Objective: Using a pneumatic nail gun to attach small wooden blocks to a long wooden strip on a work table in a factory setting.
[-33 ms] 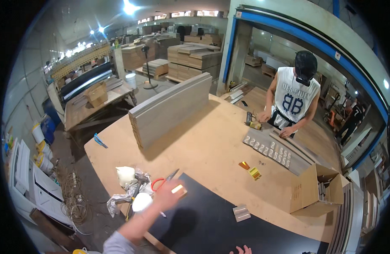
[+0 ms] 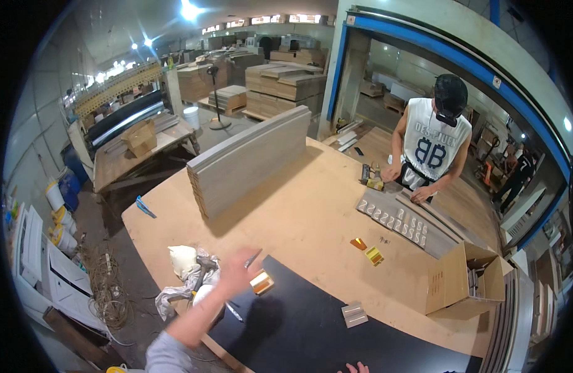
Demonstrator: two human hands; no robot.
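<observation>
My left hand (image 2: 238,272) reaches over the left part of the workbench, smeared by motion. Beneath or in it are scissors, whose blade (image 2: 253,257) sticks out past the fingers; the handles are hidden, so I cannot tell whether it grips them. Right beside the hand lies a small yellow-and-brown block (image 2: 261,283), at the edge of a black sheet (image 2: 299,323). A white pen-like thing (image 2: 235,312) rests under my forearm. At the bottom edge only the fingertips of my right hand (image 2: 355,368) show, spread over the black sheet, nearest a small grooved grey-brown piece (image 2: 355,314).
A stack of long panels (image 2: 255,161) stands on edge on the bench. Left lie a blue cutter (image 2: 146,207), a white bag (image 2: 184,260) and crumpled plastic (image 2: 174,297). A carton (image 2: 451,283) stands right. Across the bench a co-worker (image 2: 432,143) handles strips beside a board with S-shaped pieces (image 2: 392,219).
My left hand has shifted slightly left and up, now covering the scissors' red handles that showed before. More of the yellow-and-brown block and of the pen-like thing is uncovered.
</observation>
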